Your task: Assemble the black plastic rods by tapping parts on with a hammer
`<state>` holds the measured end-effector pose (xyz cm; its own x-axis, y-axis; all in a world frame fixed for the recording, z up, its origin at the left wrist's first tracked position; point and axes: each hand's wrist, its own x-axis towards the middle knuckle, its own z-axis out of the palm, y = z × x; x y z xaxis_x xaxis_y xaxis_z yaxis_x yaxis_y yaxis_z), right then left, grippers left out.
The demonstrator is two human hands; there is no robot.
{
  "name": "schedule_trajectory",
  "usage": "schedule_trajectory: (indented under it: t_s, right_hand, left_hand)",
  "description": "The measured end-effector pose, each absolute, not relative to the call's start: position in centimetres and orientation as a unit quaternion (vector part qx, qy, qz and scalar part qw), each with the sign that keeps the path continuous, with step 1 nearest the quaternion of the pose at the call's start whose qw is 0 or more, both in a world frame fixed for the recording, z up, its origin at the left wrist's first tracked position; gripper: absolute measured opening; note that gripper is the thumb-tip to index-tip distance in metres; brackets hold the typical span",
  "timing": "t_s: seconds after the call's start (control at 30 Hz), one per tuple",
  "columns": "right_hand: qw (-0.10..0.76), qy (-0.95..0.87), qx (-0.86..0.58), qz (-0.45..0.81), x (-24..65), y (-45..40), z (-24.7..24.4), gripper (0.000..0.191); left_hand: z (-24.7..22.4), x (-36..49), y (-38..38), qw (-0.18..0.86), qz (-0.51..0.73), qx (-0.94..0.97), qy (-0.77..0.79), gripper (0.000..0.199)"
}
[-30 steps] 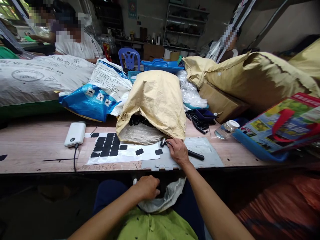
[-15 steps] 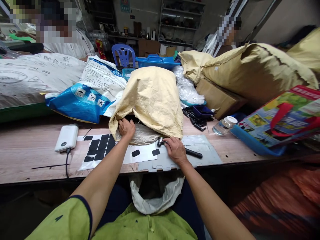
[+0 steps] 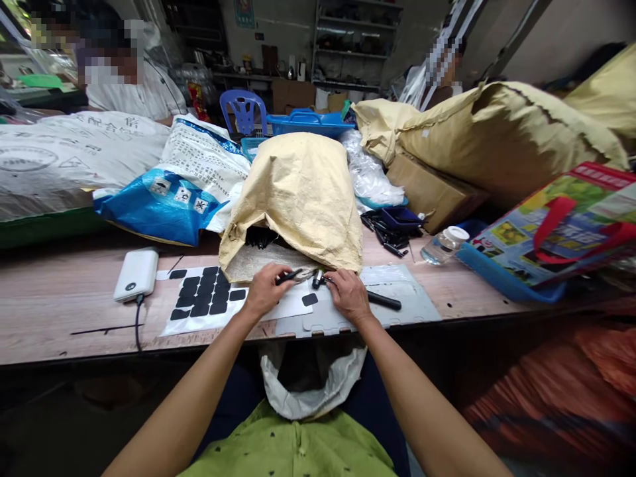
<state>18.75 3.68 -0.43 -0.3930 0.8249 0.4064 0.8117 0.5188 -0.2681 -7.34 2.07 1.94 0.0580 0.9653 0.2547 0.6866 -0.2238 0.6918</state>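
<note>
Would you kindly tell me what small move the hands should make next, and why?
Probably ease the left hand slightly toward the right hand: the left grips a slim dark piece pointing that way, and the right is close beside the silvery piece between them.

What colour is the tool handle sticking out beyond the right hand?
The tool handle is black; it shows in the head view, the only one.

The white sack (image 3: 64,146) carries black Chinese characters, apparently including 配合, plus an oval stamp and a triangle mark. The blue-and-white bag (image 3: 144,215) shows three square pictograms beneath illegible lines; lettering on the colourful box (image 3: 519,218) is unreadable.
</note>
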Motion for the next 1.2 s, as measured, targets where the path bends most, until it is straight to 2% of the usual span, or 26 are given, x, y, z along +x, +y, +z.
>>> schedule_trajectory:
  t_s: [0.1, 0.37, 0.5, 0.8, 0.97, 1.2]
  right_hand:
    - [0.252, -0.834, -0.491, 0.009, 18.7, 3.7, -0.5, 0.022]
    - [0.254, -0.835, -0.489, 0.008, 18.7, 3.7, -0.4, 0.021]
    - [0.252, -0.835, -0.49, 0.007, 18.7, 3.6, -0.5, 0.021]
    - [0.258, -0.846, -0.466, 0.006, 18.8, 3.6, 0.3, 0.024]
    - [0.331, -0.84, -0.427, 0.055, 16.6, 1.9, 2.3, 0.028]
    - [0.315, -0.854, -0.399, 0.11, 13.6, -0.4, 3.2, 0.032]
  left_hand:
    - [1.1, -5.9, 0.3, 0.216, 0.328, 0.738, 0.549, 0.023]
    - [-0.1, -6.7, -0.1, 0.201, 0.313, 0.734, 0.568, 0.029]
    - [-0.3, -6.8, -0.5, 0.171, 0.311, 0.718, 0.599, 0.024]
    - [-0.3, -6.9, -0.3, 0.199, 0.285, 0.717, 0.604, 0.02]
    - [-0.2, -6.8, -0.3, 0.205, 0.279, 0.72, 0.601, 0.021]
    - [-0.4, -7.0, -0.1, 0.189, 0.25, 0.735, 0.602, 0.025]
